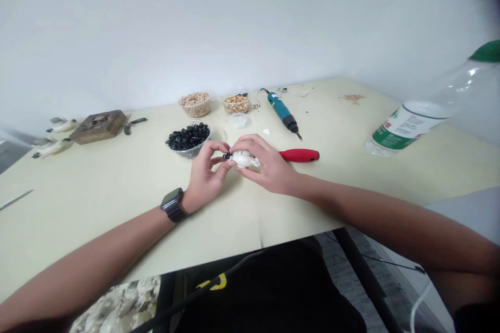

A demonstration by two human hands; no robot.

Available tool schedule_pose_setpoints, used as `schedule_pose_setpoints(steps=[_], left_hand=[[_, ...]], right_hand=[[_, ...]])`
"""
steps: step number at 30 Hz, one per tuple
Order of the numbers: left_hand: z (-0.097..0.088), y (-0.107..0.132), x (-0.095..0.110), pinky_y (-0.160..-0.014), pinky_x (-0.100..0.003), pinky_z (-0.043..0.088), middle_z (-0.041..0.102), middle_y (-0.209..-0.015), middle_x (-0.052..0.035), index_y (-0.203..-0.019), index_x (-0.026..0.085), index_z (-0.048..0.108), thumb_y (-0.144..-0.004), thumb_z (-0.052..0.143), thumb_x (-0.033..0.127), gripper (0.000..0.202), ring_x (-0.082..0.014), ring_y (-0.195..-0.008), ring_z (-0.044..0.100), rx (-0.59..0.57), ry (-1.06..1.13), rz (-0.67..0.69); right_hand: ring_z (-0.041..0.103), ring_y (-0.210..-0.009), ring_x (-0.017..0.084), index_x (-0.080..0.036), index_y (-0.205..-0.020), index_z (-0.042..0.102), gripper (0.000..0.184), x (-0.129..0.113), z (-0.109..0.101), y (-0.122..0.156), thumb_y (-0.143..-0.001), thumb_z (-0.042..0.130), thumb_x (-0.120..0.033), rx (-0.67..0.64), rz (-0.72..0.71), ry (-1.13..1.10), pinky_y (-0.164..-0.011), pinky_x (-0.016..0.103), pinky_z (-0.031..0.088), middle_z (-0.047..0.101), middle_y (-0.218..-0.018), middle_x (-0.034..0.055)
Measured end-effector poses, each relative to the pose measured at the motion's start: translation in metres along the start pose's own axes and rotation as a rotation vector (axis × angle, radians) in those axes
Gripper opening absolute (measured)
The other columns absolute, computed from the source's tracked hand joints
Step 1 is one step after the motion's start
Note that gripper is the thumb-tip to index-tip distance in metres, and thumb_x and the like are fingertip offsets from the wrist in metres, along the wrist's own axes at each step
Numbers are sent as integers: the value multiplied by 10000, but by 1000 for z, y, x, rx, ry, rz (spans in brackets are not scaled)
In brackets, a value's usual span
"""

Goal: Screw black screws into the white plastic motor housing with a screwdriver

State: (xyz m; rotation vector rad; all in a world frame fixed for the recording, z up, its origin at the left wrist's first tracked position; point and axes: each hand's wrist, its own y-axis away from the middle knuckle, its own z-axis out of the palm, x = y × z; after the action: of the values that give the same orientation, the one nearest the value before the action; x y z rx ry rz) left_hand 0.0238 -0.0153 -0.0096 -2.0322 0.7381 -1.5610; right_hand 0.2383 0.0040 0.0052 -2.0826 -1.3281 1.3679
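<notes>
The smooth pale yellow tabletop (128,182) stretches left of the clear round plastic tub (191,154) of black pieces, its front edge crossing below the tub. Just right of that tub, slightly nearer, sits a glossy white lumpy piece (244,159): the left hand (206,174) pinches its small black tip (227,156), the right hand (271,164) curls round its body. Long axis crosswise, tip pointing tubward. A white wall (250,21) rises behind the tub.
</notes>
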Motion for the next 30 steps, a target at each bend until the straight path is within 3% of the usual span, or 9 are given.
schedule_pose_setpoints(steps=[10, 16, 24, 30], left_hand=[[5, 0, -1, -822, -265, 629, 667, -1083, -50, -1071, 224, 618, -909, 858, 395, 336, -168, -1018, 687, 42, 91, -79], [6, -1, -2, -804, -260, 630, 667, -1068, -47, -1068, 228, 619, -900, 865, 425, 357, -169, -1006, 687, 54, 99, -46], [14, 4, 6, -639, -233, 637, 614, -1135, -50, -1098, 248, 531, -990, 755, 433, 310, -166, -947, 699, 54, 121, -115], [18, 8, 5, -531, -219, 615, 592, -1234, -59, -1165, 286, 441, -1051, 659, 449, 296, -99, -734, 669, 1, 140, -153]], right_hand=[[613, -1233, 272, -260, -1290, 610, 289, -5, 2, -2, -1017, 643, -171, 34, 20, 25, -1078, 466, 544, 576, -1269, 110], [616, -1239, 272, -253, -1273, 618, 257, -10, 3, -2, -1029, 651, -180, 62, 17, 29, -1070, 456, 550, 593, -1253, 115], [605, -1261, 283, -266, -1305, 606, 353, -9, 7, -1, -981, 631, -126, 74, 31, 42, -1081, 473, 550, 576, -1295, 113], [597, -1274, 283, -264, -1324, 598, 351, -11, 7, -1, -998, 634, -140, 74, 29, 58, -1097, 481, 541, 564, -1308, 120]])
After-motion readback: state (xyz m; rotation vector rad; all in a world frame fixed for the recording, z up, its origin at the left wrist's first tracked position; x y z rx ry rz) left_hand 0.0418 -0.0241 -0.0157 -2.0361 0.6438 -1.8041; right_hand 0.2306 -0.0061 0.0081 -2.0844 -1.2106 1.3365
